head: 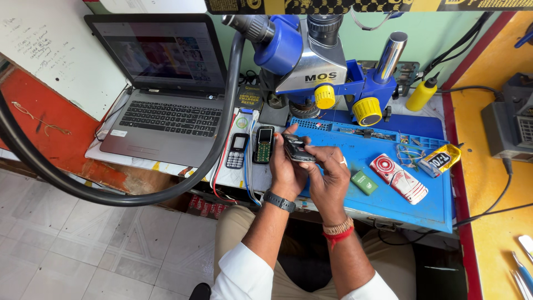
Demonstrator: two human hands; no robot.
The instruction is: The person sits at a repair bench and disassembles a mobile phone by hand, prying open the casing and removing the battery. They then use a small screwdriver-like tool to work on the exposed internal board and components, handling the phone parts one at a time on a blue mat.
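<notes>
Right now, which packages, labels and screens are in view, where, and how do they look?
Laptop screen: upper left, lit, colourful blurred page.
Two keypad phones: beside the laptop, small dark screens.
Red-and-white flat package: on the blue mat, right of the hands.
Green small box: beside it.
Yellow-black tube: mat's right edge.

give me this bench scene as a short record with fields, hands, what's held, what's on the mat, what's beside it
left hand: left hand grips a small dark phone from below
right hand: right hand on the same phone, fingers at its right edge
mat: blue mat with green box, red and white case, yellow tube
beside mat: two keypad phones, open laptop
behind: blue microscope
</notes>
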